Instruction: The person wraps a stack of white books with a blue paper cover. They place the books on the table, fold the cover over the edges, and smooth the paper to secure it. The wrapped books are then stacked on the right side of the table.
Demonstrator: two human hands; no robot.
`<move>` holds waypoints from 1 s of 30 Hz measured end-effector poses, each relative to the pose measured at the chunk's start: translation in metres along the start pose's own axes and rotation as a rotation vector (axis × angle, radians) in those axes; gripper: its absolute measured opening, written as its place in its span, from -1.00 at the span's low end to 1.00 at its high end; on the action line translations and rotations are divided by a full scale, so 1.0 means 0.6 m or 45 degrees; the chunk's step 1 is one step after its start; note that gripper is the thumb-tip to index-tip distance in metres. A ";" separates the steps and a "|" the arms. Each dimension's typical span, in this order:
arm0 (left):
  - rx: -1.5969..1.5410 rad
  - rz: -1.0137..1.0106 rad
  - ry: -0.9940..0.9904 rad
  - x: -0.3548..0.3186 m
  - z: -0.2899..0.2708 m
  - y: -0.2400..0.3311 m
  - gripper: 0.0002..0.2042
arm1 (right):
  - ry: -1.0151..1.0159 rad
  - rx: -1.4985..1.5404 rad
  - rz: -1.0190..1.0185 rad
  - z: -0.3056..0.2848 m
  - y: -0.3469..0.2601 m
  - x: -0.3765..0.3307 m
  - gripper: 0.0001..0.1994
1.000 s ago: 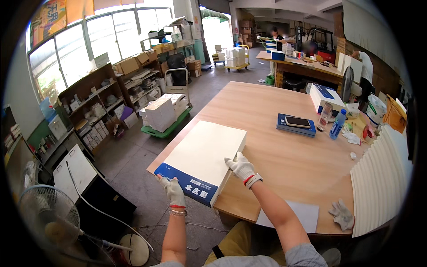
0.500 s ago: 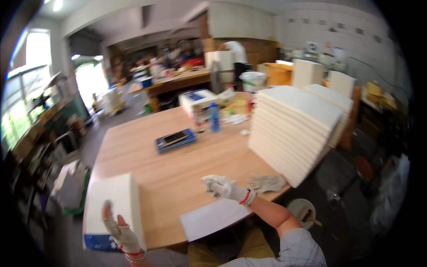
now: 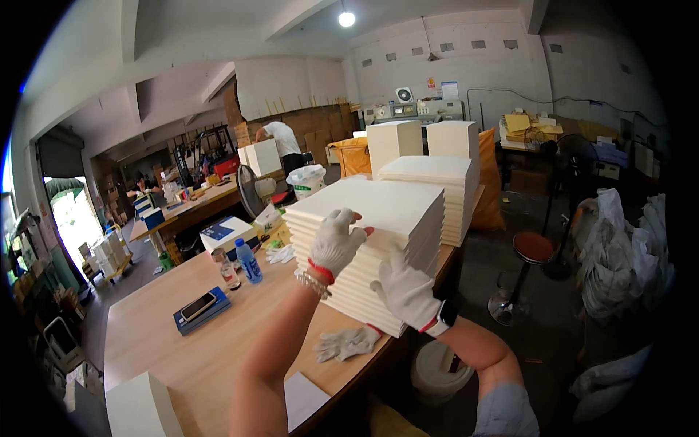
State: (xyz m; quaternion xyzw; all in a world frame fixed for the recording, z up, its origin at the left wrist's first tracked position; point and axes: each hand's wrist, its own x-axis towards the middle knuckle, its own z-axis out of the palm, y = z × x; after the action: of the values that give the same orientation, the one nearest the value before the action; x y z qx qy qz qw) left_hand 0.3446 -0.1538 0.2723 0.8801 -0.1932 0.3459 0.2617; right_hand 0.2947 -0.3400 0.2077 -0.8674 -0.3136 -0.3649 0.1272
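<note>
Paper stack (image 3: 366,253) stands near bucket (image 3: 431,387) holding something brown (image 3: 455,363).

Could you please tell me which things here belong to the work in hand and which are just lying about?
Work in hand:
near paper stack, with the gloved left hand and right hand at it, contact unclear
probably the white block, lower left

Lying about:
phone, on a blue book
blue-labelled bottle
clear bottle
loose glove

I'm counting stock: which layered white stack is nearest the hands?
The front stack, right by the left hand and right hand; the other layered stack stands behind it, farther from both.
</note>
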 end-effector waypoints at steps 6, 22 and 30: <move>0.892 0.566 -0.083 0.070 -0.019 0.020 -0.52 | -0.127 -0.031 -0.040 0.003 0.019 -0.007 -0.64; -2.366 -0.899 0.069 0.114 0.105 -0.022 -0.50 | -0.029 0.122 0.009 0.004 0.018 -0.001 -0.63; -2.348 -0.845 0.338 0.044 0.043 -0.056 -0.69 | 0.331 0.818 -0.096 0.011 0.001 -0.005 -0.60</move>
State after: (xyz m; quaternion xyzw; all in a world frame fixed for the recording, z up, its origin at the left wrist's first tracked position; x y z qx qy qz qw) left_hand 0.3935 -0.1467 0.2636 0.2952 -0.0995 0.0648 0.9480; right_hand 0.2973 -0.3390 0.2010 -0.7172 -0.4254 -0.3592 0.4191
